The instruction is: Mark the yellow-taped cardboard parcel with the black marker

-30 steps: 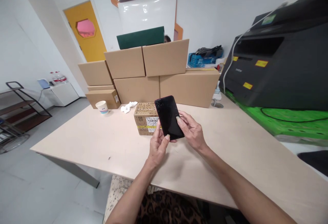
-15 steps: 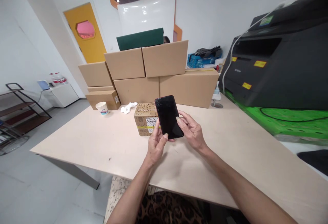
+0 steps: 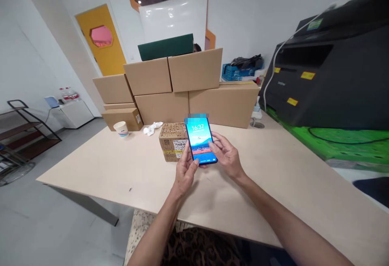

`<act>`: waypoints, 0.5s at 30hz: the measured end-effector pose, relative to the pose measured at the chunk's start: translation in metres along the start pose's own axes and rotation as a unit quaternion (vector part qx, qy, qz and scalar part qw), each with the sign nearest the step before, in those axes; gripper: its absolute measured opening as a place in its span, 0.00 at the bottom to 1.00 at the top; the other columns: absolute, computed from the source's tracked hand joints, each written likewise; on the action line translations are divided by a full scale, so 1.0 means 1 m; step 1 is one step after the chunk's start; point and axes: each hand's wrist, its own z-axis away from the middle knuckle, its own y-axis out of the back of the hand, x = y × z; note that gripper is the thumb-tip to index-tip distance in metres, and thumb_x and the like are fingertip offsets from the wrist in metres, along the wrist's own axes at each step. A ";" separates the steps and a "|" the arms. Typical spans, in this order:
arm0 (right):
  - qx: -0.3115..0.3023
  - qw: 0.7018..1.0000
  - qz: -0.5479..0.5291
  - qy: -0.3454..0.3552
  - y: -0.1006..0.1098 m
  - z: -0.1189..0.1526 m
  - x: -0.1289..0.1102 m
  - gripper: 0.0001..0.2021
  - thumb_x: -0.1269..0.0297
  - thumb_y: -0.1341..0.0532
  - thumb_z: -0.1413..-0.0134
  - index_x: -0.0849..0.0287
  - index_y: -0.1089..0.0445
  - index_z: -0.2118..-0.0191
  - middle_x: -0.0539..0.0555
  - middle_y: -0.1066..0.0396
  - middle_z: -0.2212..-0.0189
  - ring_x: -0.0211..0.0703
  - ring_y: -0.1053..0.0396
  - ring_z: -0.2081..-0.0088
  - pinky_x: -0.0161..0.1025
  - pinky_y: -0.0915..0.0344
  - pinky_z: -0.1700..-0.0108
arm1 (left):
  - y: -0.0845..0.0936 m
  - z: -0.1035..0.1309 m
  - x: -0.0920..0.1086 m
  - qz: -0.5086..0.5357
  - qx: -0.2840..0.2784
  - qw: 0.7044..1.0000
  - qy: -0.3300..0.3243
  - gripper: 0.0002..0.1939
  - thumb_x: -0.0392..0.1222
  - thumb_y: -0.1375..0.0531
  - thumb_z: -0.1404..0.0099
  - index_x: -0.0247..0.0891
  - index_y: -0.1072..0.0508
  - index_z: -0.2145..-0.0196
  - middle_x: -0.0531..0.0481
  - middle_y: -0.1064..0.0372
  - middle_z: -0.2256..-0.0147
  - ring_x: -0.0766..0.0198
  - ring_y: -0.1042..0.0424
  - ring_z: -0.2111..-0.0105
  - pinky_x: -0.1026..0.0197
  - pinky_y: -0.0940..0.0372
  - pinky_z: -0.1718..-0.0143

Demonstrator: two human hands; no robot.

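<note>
A smartphone [image 3: 200,142] is held up above the table, its lit screen showing a clock and a blue landscape picture. My left hand [image 3: 184,172] is closed around its lower left edge, the thumb on the bottom corner of the front. On the other side, my right hand [image 3: 226,154] grips the right edge, with the thumb against the screen's side. Fingers behind the phone are partly hidden. Just behind the phone and to its left stands a small cardboard box [image 3: 168,142] with a white label and yellow tape, partly covered by the phone and left hand.
Stacked cardboard boxes [image 3: 194,71] line the table's [image 3: 100,168] far edge, topped by a dark green box [image 3: 165,47]. A paper cup [image 3: 121,129] and crumpled tissue [image 3: 152,128] stand at the back left. On the right is a large black printer [image 3: 328,79].
The phone's screen has gone from black to lit. Both hands keep their hold in nearly the same place.
</note>
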 end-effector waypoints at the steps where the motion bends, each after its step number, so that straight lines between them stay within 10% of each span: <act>1: -0.002 1.000 -0.011 -0.012 0.000 0.000 0.000 0.29 0.46 0.29 0.46 0.56 0.28 0.44 0.54 0.18 0.63 0.48 0.20 0.63 0.42 0.23 0.61 | -0.001 0.000 0.001 -0.001 -0.002 1.000 0.000 0.41 0.51 0.35 0.30 0.49 0.47 0.26 0.38 0.36 0.32 0.44 0.28 0.39 0.52 0.20 0.56; 7: 0.020 0.990 -0.102 -0.098 -0.001 -0.007 -0.002 0.23 0.47 0.22 0.60 0.57 0.23 0.63 0.53 0.18 0.69 0.46 0.22 0.70 0.40 0.24 0.68 | -0.001 0.001 0.004 -0.012 -0.024 1.000 0.003 0.39 0.50 0.36 0.29 0.49 0.46 0.26 0.39 0.28 0.40 0.52 0.22 0.46 0.56 0.22 0.56; 15: 0.287 0.957 -0.039 -0.019 0.065 -0.052 0.032 0.28 0.39 0.25 0.68 0.56 0.31 0.70 0.48 0.26 0.75 0.42 0.27 0.73 0.42 0.26 0.66 | 0.003 0.000 -0.002 -0.042 0.078 0.992 -0.087 0.31 0.50 0.35 0.29 0.48 0.37 0.32 0.48 0.24 0.57 0.66 0.20 0.66 0.58 0.24 0.57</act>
